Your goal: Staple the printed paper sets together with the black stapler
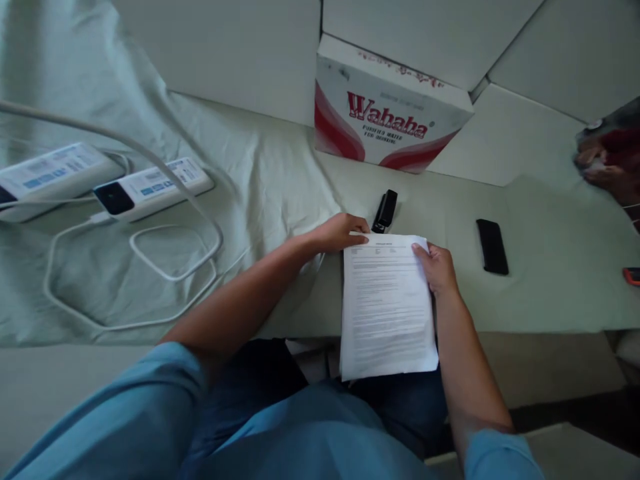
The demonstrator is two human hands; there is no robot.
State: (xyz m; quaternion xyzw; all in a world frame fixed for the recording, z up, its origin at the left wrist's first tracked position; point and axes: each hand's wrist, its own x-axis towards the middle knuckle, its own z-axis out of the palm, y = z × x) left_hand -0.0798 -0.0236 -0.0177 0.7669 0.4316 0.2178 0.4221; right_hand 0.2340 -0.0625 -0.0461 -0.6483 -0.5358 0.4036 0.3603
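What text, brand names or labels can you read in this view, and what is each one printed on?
"Wahaha": red lettering on the cardboard box against the wall.
Two smaller lines under it: too blurred to read with certainty.
Printed sheets of paper held by the left hand and right hand: text too small to read.
Labels on the two power strips: too blurred to read.

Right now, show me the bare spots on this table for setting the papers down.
Bare cloth lies between the stapler and the phone, and right of the phone, short of the red thing at the edge. The left is crowded: power strips and looped cables. The box fills the back. Left hand and right hand hold the papers.
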